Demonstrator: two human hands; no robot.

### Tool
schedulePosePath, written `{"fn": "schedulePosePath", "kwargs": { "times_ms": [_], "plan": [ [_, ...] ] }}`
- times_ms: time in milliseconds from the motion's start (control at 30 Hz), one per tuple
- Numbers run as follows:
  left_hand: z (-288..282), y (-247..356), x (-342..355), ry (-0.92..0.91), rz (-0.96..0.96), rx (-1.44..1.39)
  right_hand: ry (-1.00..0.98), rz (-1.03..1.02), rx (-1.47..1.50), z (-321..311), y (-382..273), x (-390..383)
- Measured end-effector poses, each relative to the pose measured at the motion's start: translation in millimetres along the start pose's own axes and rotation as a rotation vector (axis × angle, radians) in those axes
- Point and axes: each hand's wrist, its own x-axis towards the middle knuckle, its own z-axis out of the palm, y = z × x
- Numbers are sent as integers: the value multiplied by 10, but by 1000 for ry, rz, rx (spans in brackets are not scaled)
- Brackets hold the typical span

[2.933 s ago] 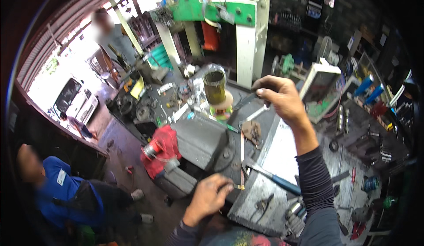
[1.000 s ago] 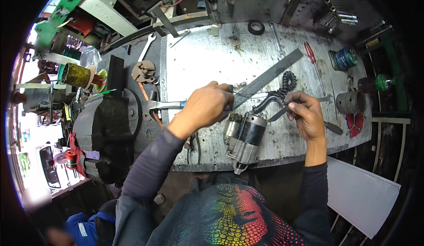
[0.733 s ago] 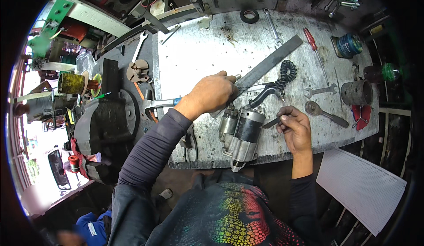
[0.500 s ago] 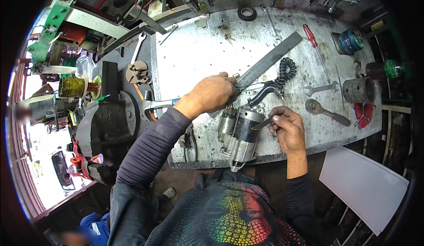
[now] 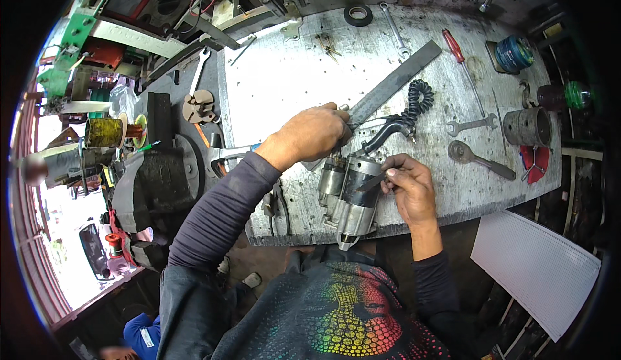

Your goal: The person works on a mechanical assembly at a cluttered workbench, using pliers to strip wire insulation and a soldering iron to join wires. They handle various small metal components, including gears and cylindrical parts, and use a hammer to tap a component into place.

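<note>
Black and silver metal make up the motor point(image 5: 359, 195), which lies on the counter point(image 5: 291, 56) near its front edge, its narrow nose pointing toward the person. The right hand point(image 5: 406, 182) pinches a thin dark strip point(image 5: 370, 184) between thumb and fingertips, and the strip crosses over the motor's black casing; whether it touches there cannot be told. The left hand point(image 5: 317, 130) is curled above the motor's far end, beside the lower end of a flat bar point(image 5: 404, 75); its fingertips are hidden, so I cannot tell what, if anything, it grips.

The step in hand looks like close handwork at the motor with the strip. The next move seems to call for a light, steady pinch and care around the cable point(image 5: 372, 122) running close to the left hand.

Among the containers, a blue-green tub point(image 5: 514, 54) sits at the counter's far right, its contents unclear. Nearer, a grey metal cylinder point(image 5: 527, 127) shows a dark opening, with the inside too shaded to read. At the left, beside a spool point(image 5: 139, 130), is a yellow-stained can point(image 5: 103, 131) whose contents do not show.
</note>
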Motion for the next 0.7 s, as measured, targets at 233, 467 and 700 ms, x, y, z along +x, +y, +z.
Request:
{"fn": "schedulePosePath", "kwargs": {
  "times_ms": [233,467,700],
  "plan": [
    [30,-8,87,-54,61,14,2,-69,-74,91,87,-46],
    [-1,-82,141,-160,137,-70,34,-103,-165,138,124,-85],
    [27,-102,97,-98,201,-138,87,-195,-288,252,177,-165]
  ]
}}
